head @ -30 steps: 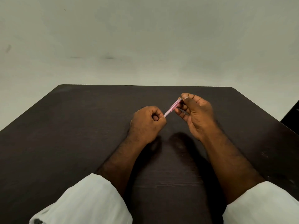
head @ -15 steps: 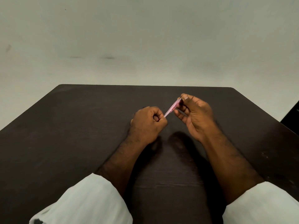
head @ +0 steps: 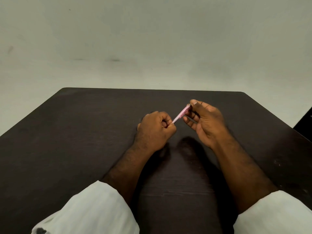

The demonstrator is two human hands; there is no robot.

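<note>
A thin pink pen (head: pixel 181 114) slants between my two hands above the dark table (head: pixel 84 141). My left hand (head: pixel 154 130) is curled into a fist and pinches the pen's lower, pale end. My right hand (head: pixel 205 122) holds the upper end between thumb and fingertips, its other fingers loosely bent under the pen. Part of the pen is hidden inside each hand.
The dark brown table has rounded far corners and stands before a plain pale wall (head: pixel 152 39). White sleeves (head: pixel 94 211) cover both forearms near the bottom edge. A dark object (head: pixel 305 122) shows at the right edge.
Both hands stay almost where they were. The right hand's lower fingers have loosened slightly from the pen.
</note>
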